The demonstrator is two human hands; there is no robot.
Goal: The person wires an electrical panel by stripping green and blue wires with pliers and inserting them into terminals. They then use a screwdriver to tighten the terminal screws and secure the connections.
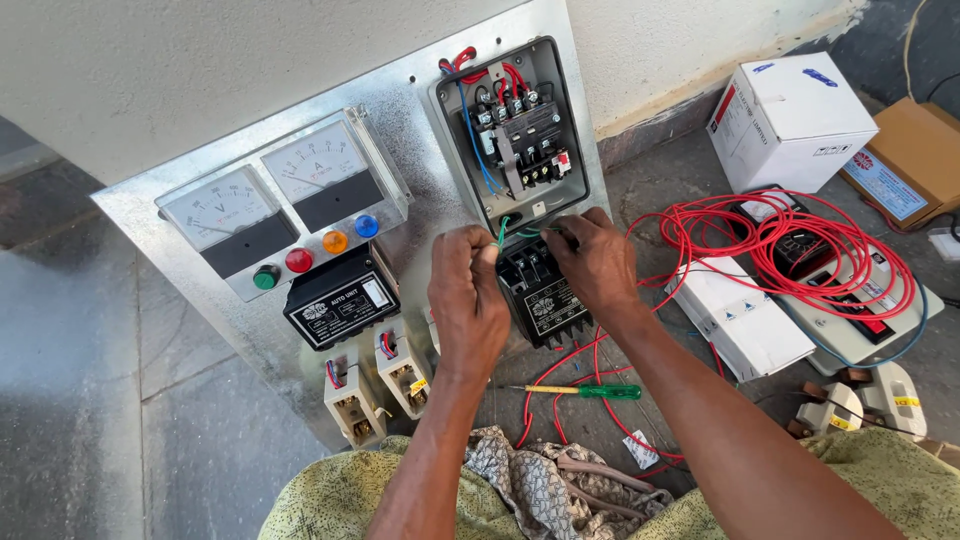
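Note:
A metal panel (420, 110) leans against the wall. It carries two analog meters (270, 190), coloured indicator lamps (318, 250), a black control unit (340, 305) and an open starter box (515, 130) with wired terminals. My left hand (468, 295) pinches a green wire (502, 232) just below the starter box. My right hand (592, 258) grips the same wiring from the right, above a black contactor (545, 300). Both hands are closed around the wire ends.
A green-handled screwdriver (590, 391) lies on the floor below my hands. A coil of red wire (790, 245) rests on boxes and a switch unit at right. White cartons (790, 120) and ceramic fuse holders (385, 385) are nearby.

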